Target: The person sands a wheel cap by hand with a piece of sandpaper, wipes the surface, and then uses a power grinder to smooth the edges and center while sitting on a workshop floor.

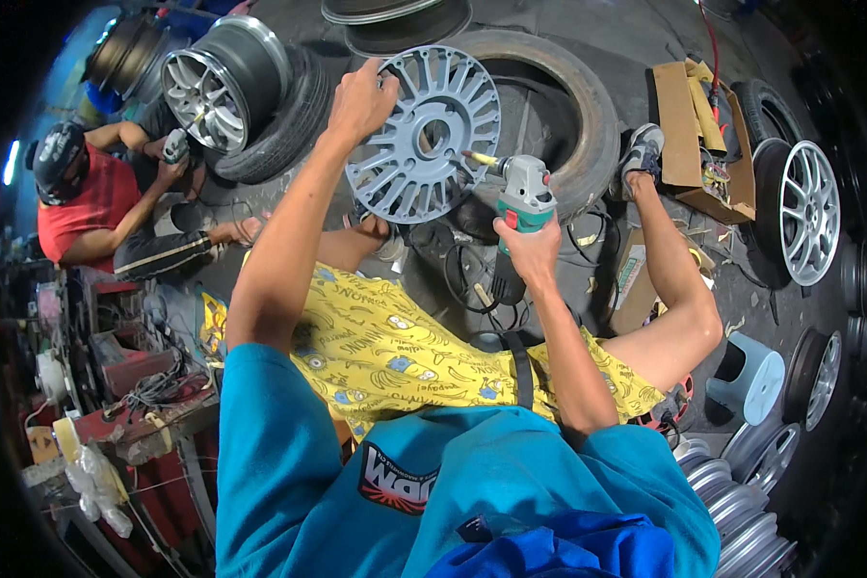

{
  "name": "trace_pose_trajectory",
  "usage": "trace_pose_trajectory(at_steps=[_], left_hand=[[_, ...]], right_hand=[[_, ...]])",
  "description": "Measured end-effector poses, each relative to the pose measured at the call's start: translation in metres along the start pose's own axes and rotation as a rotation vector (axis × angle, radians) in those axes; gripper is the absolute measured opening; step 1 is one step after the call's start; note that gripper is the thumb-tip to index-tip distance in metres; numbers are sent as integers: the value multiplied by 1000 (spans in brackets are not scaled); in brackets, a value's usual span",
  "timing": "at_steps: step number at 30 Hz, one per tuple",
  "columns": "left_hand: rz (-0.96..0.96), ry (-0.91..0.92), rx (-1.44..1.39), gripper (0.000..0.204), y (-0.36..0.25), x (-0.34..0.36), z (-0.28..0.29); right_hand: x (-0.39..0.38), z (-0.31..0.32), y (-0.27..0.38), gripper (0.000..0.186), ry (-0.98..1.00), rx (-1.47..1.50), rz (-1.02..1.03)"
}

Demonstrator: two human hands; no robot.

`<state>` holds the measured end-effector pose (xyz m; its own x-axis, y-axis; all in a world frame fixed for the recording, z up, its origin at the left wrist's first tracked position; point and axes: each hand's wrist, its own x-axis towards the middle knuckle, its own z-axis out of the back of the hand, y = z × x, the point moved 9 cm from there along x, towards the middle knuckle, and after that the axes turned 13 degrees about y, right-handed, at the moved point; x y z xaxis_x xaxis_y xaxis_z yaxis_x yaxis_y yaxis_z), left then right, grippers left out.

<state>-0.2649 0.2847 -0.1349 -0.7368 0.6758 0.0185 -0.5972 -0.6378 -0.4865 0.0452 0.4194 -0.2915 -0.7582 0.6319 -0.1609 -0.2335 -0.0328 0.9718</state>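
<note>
My left hand [364, 99] is closed on the upper left rim of a grey multi-spoke wheel face [416, 143], which is tilted up in front of me. In my right hand [533, 249] is a teal and grey angle grinder [527, 193], gripped round its body. A slim yellowish attachment [482, 158] with a dark tip sticks out of the grinder's head toward the spokes on the wheel's right side. Whether the tip touches a spoke, I cannot tell. Behind the wheel face lies a large tire [588, 125], partly hidden by it.
At left, a person in a red top [89, 207] holds a power tool beside a silver wheel [207, 96]. A cardboard box [684, 144] stands at right near another wheel [809, 212]. A light blue stool [749, 376] is close to my knee. Cables [462, 279] lie between my legs.
</note>
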Motion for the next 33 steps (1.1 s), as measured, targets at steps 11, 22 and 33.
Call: trace_pose_trajectory(at_steps=[11,22,33], left_hand=[[-49,-31,25,31,-15,-5,5],[-77,-25,39,32,-15,0,-1],[-79,-54,-24,33,-11,-4,1]], right_hand=[[20,-36,55,68,107,105,122],[35,-65,86,69,66,7,189],[23,-62,85,70,52,1,106]])
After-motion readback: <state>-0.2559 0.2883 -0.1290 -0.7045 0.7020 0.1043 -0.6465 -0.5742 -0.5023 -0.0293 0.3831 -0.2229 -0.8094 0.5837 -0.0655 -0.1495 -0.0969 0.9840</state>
